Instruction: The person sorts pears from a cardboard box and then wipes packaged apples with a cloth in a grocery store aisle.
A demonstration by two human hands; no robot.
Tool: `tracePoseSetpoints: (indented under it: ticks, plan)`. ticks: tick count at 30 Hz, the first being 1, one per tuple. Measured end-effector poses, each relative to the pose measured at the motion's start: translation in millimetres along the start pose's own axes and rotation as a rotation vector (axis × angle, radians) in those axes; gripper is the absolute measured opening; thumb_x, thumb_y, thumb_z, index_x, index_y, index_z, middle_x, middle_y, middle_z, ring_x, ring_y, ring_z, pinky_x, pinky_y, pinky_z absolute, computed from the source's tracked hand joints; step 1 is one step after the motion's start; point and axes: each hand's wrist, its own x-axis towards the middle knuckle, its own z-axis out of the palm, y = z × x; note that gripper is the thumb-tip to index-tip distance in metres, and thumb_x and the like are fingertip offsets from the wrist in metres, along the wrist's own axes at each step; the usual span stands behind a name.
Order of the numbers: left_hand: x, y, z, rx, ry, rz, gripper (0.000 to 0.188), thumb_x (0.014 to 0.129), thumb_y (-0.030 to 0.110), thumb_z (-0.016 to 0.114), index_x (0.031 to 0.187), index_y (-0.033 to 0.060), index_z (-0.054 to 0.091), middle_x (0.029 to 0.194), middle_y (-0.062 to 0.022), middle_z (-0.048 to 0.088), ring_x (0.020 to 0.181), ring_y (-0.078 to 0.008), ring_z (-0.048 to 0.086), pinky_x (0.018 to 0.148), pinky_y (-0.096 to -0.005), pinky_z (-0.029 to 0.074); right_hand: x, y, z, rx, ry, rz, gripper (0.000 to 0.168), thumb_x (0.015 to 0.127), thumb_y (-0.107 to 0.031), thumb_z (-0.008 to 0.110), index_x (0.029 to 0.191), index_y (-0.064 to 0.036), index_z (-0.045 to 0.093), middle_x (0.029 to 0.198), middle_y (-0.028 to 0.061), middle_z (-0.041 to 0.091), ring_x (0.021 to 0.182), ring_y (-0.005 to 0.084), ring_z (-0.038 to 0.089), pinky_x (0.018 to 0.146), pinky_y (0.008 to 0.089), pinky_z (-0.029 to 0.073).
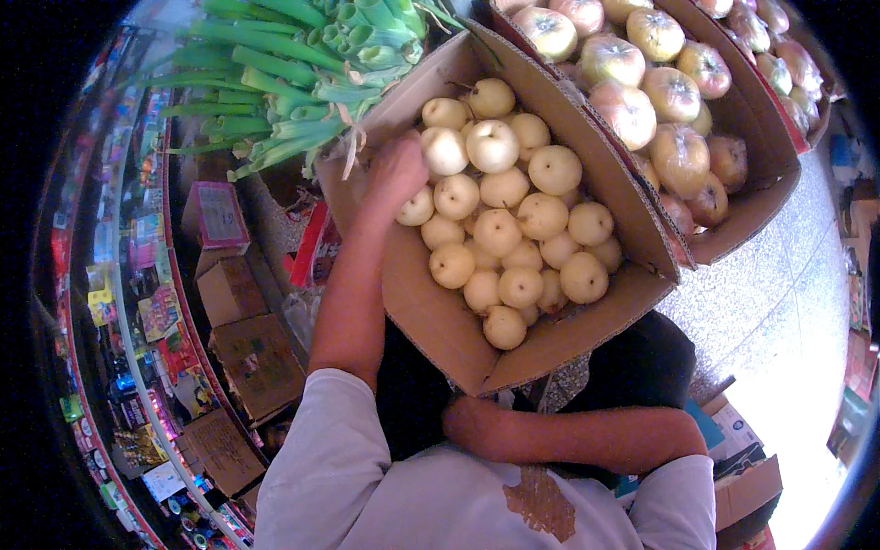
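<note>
An open cardboard box (426,313) full of round, pale yellow pears (498,232) sits in front of me, tilted across my view. My left hand (402,163) reaches inside its left wall. It is against the pears there, beside a paler one (444,150); its fingers are mostly hidden, so a grip cannot be made out. Below the near corner of the box, my right hand (467,421) lies low before my body with the forearm bent across. The box edge and shadow hide its fingers.
Green onions (295,89) lie at upper left. Another box of wrapped apple-like fruit (674,93) adjoins at right, with a further fruit box (790,62) beyond. Shelves of packaged goods (148,275) and cardboard boxes (258,364) line the left. Speckled floor (763,275) shows at right.
</note>
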Motion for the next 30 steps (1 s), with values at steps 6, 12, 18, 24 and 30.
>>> tracePoseSetpoints:
  ticks: [6, 12, 18, 24, 30]
  plan:
    - [2, -6, 8, -0.017, 0.034, 0.003, 0.034, 0.085, 0.020, 0.050, 0.112, -0.0010, 0.051, 0.101, -0.0274, 0.060, 0.095, -0.0439, 0.057, 0.083, -0.0516, 0.045, 0, 2, 12, 0.033, 0.068, -0.043, 0.011, 0.068, -0.010, 0.059, 0.067, -0.004, 0.068, 0.067, 0.0140, 0.064, 0.061, 0.0272, 0.063, 0.052, 0.0380, 0.050]
    - [4, -7, 8, -0.011, 0.013, 0.022, 0.033, 0.085, 0.020, 0.050, 0.110, -0.0018, 0.051, 0.101, -0.0278, 0.059, 0.095, -0.0436, 0.057, 0.084, -0.0515, 0.045, 2, 3, 15, 0.109, 0.066, 0.002, 0.011, 0.067, -0.010, 0.059, 0.067, -0.003, 0.068, 0.068, 0.0151, 0.064, 0.063, 0.0278, 0.063, 0.055, 0.0392, 0.050]
    - [2, -3, 5, -0.003, 0.023, 0.002, 0.029, 0.085, 0.019, 0.050, 0.105, -0.0018, 0.051, 0.100, -0.0276, 0.060, 0.095, -0.0428, 0.057, 0.083, -0.0512, 0.045, -1, 0, 0, 0.025, 0.082, 0.011, 0.011, 0.066, -0.010, 0.060, 0.067, -0.003, 0.068, 0.070, 0.0152, 0.065, 0.063, 0.0282, 0.064, 0.055, 0.0385, 0.051]
    - [3, -6, 8, -0.007, 0.028, 0.025, 0.028, 0.086, 0.018, 0.050, 0.105, -0.0014, 0.051, 0.099, -0.0278, 0.060, 0.094, -0.0434, 0.058, 0.083, -0.0510, 0.045, -6, 1, -12, 0.072, 0.076, 0.003, 0.010, 0.066, -0.010, 0.060, 0.067, -0.003, 0.068, 0.069, 0.0155, 0.065, 0.063, 0.0281, 0.064, 0.054, 0.0386, 0.051]
    - [4, -8, 11, -0.036, 0.038, 0.025, 0.027, 0.086, 0.019, 0.049, 0.103, -0.0020, 0.052, 0.098, -0.0285, 0.060, 0.094, -0.0436, 0.057, 0.083, -0.0516, 0.045, -8, -1, -7, 0.036, 0.133, 0.002, 0.009, 0.064, -0.010, 0.061, 0.065, -0.004, 0.068, 0.068, 0.0143, 0.065, 0.063, 0.0277, 0.064, 0.053, 0.0381, 0.051]
